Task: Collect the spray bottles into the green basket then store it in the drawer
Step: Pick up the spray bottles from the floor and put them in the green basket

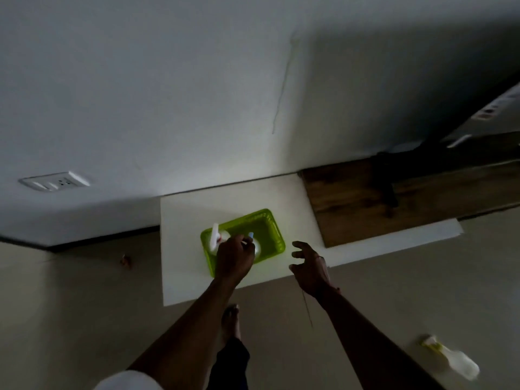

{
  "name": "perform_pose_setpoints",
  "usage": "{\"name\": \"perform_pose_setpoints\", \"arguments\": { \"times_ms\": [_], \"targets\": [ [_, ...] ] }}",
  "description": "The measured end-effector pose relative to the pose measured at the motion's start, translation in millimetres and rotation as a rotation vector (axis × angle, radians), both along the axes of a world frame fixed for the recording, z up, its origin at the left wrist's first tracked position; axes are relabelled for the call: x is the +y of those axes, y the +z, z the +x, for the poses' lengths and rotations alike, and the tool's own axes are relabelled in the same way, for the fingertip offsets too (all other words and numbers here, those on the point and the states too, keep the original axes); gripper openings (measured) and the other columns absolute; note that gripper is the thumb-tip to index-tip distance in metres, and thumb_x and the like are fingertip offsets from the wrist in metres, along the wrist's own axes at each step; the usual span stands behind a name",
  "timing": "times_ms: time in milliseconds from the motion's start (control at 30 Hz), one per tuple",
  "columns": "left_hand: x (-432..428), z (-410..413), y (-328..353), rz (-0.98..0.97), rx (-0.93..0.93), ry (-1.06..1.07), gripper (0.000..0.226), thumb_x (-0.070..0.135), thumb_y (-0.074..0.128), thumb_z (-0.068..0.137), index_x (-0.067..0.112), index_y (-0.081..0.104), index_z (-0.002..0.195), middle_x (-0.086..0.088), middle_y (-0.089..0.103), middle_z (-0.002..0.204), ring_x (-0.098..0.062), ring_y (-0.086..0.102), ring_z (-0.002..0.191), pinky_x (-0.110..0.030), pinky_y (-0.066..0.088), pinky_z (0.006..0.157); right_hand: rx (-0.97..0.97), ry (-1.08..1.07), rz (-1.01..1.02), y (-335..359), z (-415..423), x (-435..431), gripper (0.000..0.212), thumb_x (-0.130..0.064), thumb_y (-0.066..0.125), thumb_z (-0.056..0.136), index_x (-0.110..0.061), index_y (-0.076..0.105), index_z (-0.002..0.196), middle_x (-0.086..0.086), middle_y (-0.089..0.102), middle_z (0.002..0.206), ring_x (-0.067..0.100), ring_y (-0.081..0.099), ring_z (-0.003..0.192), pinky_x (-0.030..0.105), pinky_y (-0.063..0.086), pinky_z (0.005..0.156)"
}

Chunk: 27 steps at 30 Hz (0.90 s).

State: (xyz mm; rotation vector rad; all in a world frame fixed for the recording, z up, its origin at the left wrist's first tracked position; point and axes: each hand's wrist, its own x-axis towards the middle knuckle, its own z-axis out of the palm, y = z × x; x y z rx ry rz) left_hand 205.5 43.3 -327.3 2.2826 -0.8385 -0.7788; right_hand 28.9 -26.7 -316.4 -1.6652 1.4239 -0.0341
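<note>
Head view: the green basket [254, 226] is sitting at the centre of the frame on a white board [183, 249] that is lying on the floor. The left hand [235, 258] is reaching into the basket with its fingers curled around the top of a spray bottle [257, 247]; the grip itself is partly hidden. A second bottle with a white and red trigger head [216, 237] is lying at the basket's left end. The right hand [309, 266] is hovering just right of the basket, fingers spread, holding nothing.

A third bottle [453, 360], with a yellow head, is lying on its side on the floor at the lower right, well apart from the basket.

Handling judgement: the bottles are looking like thin, light plastic, smooth and likely slippery, so the neck under the trigger is the safest hold. The basket is appearing stiff but light; gripping both short rims is advisable.

Surroundings: a wooden panel [365, 198] is lying at the right of the board, a wall socket [55, 181] is showing at the left, and a bare foot [230, 319] is standing below the board. Nothing is blocking the basket. No drawer is identifiable.
</note>
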Motion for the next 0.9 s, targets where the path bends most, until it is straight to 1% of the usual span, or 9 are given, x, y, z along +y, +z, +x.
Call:
{"name": "perform_pose_setpoints", "arguments": {
  "times_ms": [100,200,300,367,433,500,633,767,900],
  "targets": [
    [3.3,-64.2,17.8,0.011,0.01,-0.111,0.017,0.026,0.056,0.084,0.018,0.069,0.092,-0.007,0.074,0.094,-0.028,0.066,0.094,-0.029,0.044,0.076,-0.051,-0.063,-0.004,21.5,-66.4,18.4,0.057,-0.002,0.069,0.082,-0.02,0.05,0.133,0.011,0.066,0.12,0.023,0.066,0.094,0.03,0.054,0.073],
    [7.3,-134.0,34.6,0.042,0.038,-0.226,0.015,0.027,0.057,0.079,0.02,0.068,0.088,-0.006,0.074,0.091,-0.027,0.066,0.093,-0.029,0.046,0.075,-0.073,-0.151,-0.011,39.0,-140.3,39.5,0.057,-0.003,0.068,0.082,-0.022,0.05,0.133,0.008,0.065,0.123,0.022,0.067,0.091,0.034,0.057,0.073],
    [8.9,-213.0,49.3,0.061,0.026,-0.377,0.014,0.029,0.057,0.08,0.02,0.067,0.085,-0.005,0.075,0.091,-0.027,0.066,0.093,-0.028,0.046,0.074,-0.068,-0.231,-0.043,52.8,-221.8,60.3,0.058,-0.005,0.068,0.083,-0.023,0.049,0.134,0.006,0.064,0.125,0.022,0.068,0.097,0.035,0.058,0.076],
    [7.5,-258.9,54.1,0.081,0.026,-0.482,0.013,0.03,0.056,0.083,0.021,0.066,0.086,-0.005,0.075,0.095,-0.026,0.067,0.095,-0.027,0.047,0.074,-0.069,-0.286,-0.06,58.7,-272.4,71.6,0.058,-0.007,0.069,0.084,-0.024,0.048,0.135,0.005,0.064,0.126,0.018,0.069,0.096,0.027,0.058,0.071],
    [3.8,-305.4,59.6,0.086,0.015,-0.565,0.011,0.03,0.057,0.086,0.023,0.065,0.089,-0.003,0.074,0.099,-0.023,0.066,0.095,-0.023,0.043,0.072,-0.067,-0.362,-0.069,64.8,-326.3,80.7,0.057,-0.005,0.068,0.085,-0.023,0.048,0.135,0.007,0.063,0.126,0.014,0.069,0.091,0.013,0.052,0.059],
    [0.7,-344.0,64.1,0.082,0.015,-0.612,0.012,0.03,0.057,0.087,0.024,0.066,0.093,-0.001,0.073,0.101,-0.019,0.065,0.094,-0.022,0.041,0.071,-0.056,-0.441,-0.069,69.9,-372.8,86.5,0.056,-0.003,0.067,0.085,-0.021,0.049,0.135,0.009,0.064,0.125,0.016,0.068,0.09,0.008,0.047,0.054],
    [-11.7,-411.6,66.4,0.099,0.0,-0.736,0.016,0.029,0.057,0.089,0.023,0.066,0.101,0.0,0.071,0.103,-0.014,0.063,0.09,-0.024,0.047,0.074,-0.007,-0.565,-0.073,78.0,-459.5,94.9,0.054,-0.005,0.068,0.084,-0.021,0.051,0.133,0.008,0.065,0.12,0.019,0.067,0.09,0.016,0.05,0.062],
    [-34.5,-463.5,52.1,0.135,-0.017,-0.82,0.017,0.028,0.059,0.088,0.022,0.066,0.103,0.0,0.071,0.105,-0.011,0.06,0.086,-0.025,0.048,0.074,0.038,-0.657,-0.037,69.3,-525.6,93.8,0.054,-0.003,0.07,0.08,-0.017,0.054,0.13,0.011,0.065,0.117,0.025,0.065,0.1,0.041,0.056,0.085],
    [-63.5,-521.5,32.9,0.226,-0.003,-0.872,0.02,0.031,0.058,0.085,0.023,0.067,0.101,-0.001,0.072,0.104,-0.019,0.065,0.093,-0.029,0.053,0.08,0.12,-0.68,0.013,48.0,-584.4,86.1,0.056,-0.007,0.071,0.079,-0.019,0.053,0.131,0.007,0.067,0.118,0.023,0.065,0.101,0.039,0.055,0.086]
  ]
}}
